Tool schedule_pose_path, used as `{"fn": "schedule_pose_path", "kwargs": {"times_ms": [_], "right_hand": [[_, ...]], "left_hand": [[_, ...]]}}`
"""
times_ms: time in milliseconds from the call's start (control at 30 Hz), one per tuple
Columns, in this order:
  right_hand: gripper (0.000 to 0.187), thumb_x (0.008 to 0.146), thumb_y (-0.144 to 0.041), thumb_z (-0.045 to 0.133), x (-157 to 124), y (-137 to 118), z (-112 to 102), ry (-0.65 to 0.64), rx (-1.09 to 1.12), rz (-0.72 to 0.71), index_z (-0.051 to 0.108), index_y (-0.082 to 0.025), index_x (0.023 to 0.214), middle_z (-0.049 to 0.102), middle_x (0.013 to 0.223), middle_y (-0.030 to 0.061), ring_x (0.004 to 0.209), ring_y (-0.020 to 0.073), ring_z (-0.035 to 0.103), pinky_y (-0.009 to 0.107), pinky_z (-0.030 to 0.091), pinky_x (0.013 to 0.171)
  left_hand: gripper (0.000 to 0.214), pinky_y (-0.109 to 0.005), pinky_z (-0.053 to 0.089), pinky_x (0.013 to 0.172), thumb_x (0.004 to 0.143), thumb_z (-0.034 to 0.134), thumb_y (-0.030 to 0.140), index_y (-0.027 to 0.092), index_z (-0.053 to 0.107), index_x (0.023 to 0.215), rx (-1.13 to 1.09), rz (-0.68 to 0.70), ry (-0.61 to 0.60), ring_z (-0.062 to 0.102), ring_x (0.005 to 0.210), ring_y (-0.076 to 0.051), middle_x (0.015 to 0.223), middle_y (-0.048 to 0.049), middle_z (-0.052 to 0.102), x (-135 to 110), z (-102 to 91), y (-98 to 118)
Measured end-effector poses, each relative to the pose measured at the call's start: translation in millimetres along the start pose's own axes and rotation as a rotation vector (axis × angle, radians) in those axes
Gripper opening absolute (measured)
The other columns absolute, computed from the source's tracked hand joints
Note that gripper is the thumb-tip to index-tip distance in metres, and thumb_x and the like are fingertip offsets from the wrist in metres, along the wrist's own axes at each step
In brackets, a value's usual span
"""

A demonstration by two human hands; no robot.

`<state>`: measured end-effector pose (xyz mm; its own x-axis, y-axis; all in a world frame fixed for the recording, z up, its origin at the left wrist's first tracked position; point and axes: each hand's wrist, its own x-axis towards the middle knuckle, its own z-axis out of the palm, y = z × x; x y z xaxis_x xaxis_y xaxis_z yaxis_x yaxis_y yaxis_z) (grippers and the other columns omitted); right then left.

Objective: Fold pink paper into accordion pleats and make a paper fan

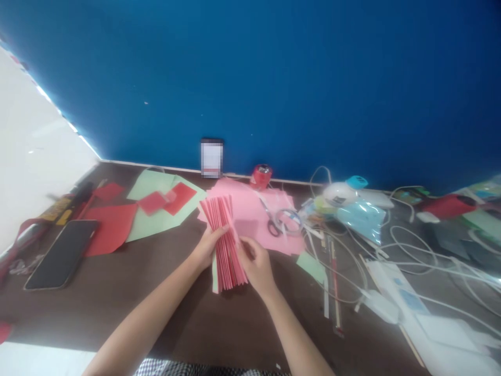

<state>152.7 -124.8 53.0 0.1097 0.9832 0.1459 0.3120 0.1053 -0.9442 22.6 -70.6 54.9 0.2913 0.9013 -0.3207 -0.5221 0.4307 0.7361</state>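
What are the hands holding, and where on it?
A pleated pink-red paper, gripped at its middle between the left hand and the right hand.

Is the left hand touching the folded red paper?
Touching. In the head view, the fingers of the left hand lie on the edge of the folded red paper with no gap; the right hand grips the other side.

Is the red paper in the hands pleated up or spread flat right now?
Folded: the red paper is gathered in tight accordion pleats, with parallel ridges along its length, pinched between the left hand and the right hand.
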Motion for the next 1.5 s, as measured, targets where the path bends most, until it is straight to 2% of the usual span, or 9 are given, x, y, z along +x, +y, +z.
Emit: {"fn": "schedule_pose_path", "kwargs": {"times_ms": [200, 300, 433, 533, 667, 867, 1167, 1400, 1500], "right_hand": [[0.016, 0.082, -0.026, 0.051, -3, -11, 7, -0.112, -0.06, -0.094, 0.062, -0.019, 0.091, 0.064, 0.088, 0.0066, 0.083, 0.0196, 0.061, 0.032, 0.049, 0.077], [0.023, 0.079, -0.026, 0.054, -8, -21, 9, -0.172, -0.137, -0.127, 0.059, -0.02, 0.1, 0.062, 0.095, 0.0081, 0.088, 0.0212, 0.059, 0.033, 0.048, 0.08], [0.035, 0.071, -0.029, 0.062, -13, -18, 12, -0.166, -0.317, -0.076, 0.057, -0.021, 0.105, 0.064, 0.095, 0.0084, 0.084, 0.0244, 0.061, 0.035, 0.048, 0.074], [0.019, 0.079, -0.024, 0.051, -9, -7, 9, -0.163, -0.274, -0.008, 0.059, -0.019, 0.095, 0.066, 0.081, 0.0059, 0.072, 0.0206, 0.063, 0.031, 0.049, 0.069], [0.02, 0.083, -0.026, 0.047, -2, -2, -1, -0.202, -0.056, 0.066, 0.06, -0.016, 0.096, 0.067, 0.079, 0.005, 0.071, 0.0181, 0.064, 0.03, 0.05, 0.069], [0.026, 0.081, -0.035, 0.054, 2, -15, -9, -0.352, 0.195, 0.175, 0.063, -0.016, 0.097, 0.068, 0.084, 0.0051, 0.071, 0.0165, 0.065, 0.031, 0.054, 0.068], [0.027, 0.08, -0.037, 0.054, 2, -13, -10, -0.302, 0.131, 0.152, 0.064, -0.015, 0.094, 0.068, 0.079, 0.0049, 0.068, 0.0178, 0.065, 0.029, 0.053, 0.061], [0.023, 0.082, -0.035, 0.055, 1, 0, -9, -0.254, 0.012, 0.123, 0.064, -0.016, 0.093, 0.067, 0.072, 0.0042, 0.065, 0.0185, 0.065, 0.03, 0.052, 0.063], [0.023, 0.084, -0.034, 0.052, 1, 4, -11, -0.266, -0.049, 0.069, 0.064, -0.017, 0.094, 0.067, 0.072, 0.0036, 0.065, 0.0177, 0.065, 0.028, 0.051, 0.063]], "left_hand": [[0.038, -0.023, 0.047, 0.064, 0.064, 0.073, 0.038, 0.015, 0.054, 0.088, -0.03, 0.036, -0.035, 0.058, 0.066, -0.011, 0.073, 0.0003, 0.059, 3, -0.5, -9], [0.038, -0.023, 0.046, 0.064, 0.067, 0.067, 0.05, 0.015, 0.052, 0.07, 0.042, 0.105, 0.069, 0.056, 0.063, -0.011, 0.063, 0.0007, 0.056, 9, -3.4, -15], [0.049, -0.026, 0.046, 0.065, 0.068, 0.055, 0.064, 0.015, 0.055, 0.07, 0.064, 0.139, 0.172, 0.059, 0.068, -0.015, 0.065, -0.0025, 0.06, 12, -5.6, -16], [0.059, -0.03, 0.048, 0.069, 0.066, 0.052, 0.07, 0.013, 0.06, 0.079, -0.041, 0.061, 0.014, 0.061, 0.075, -0.019, 0.076, -0.0076, 0.064, 8, -5.1, -9], [0.052, -0.036, 0.045, 0.085, 0.063, 0.072, 0.048, 0.016, 0.06, 0.102, -0.117, 0.052, -0.242, 0.062, 0.087, -0.021, 0.096, -0.0081, 0.065, 5, -11.6, 6], [0.078, -0.045, 0.031, 0.101, 0.044, 0.085, 0.036, 0.019, 0.053, 0.114, -0.036, 0.013, -0.394, 0.05, 0.114, -0.029, 0.114, -0.0127, 0.06, 8, -32.8, 18], [0.036, -0.044, 0.042, 0.093, 0.064, 0.076, 0.03, 0.012, 0.063, 0.092, -0.035, 0.072, -0.161, 0.06, 0.101, -0.029, 0.097, -0.0138, 0.068, 18, -31.5, 16], [0.042, -0.04, 0.047, 0.087, 0.066, 0.073, 0.039, 0.015, 0.062, 0.098, -0.053, 0.114, -0.135, 0.063, 0.096, -0.027, 0.1, -0.0115, 0.067, 19, -30.3, 15], [0.033, -0.034, 0.047, 0.088, 0.065, 0.073, 0.039, 0.015, 0.064, 0.086, -0.102, 0.162, -0.049, 0.064, 0.091, -0.022, 0.095, -0.0083, 0.068, 22, -33.4, 16]]}}
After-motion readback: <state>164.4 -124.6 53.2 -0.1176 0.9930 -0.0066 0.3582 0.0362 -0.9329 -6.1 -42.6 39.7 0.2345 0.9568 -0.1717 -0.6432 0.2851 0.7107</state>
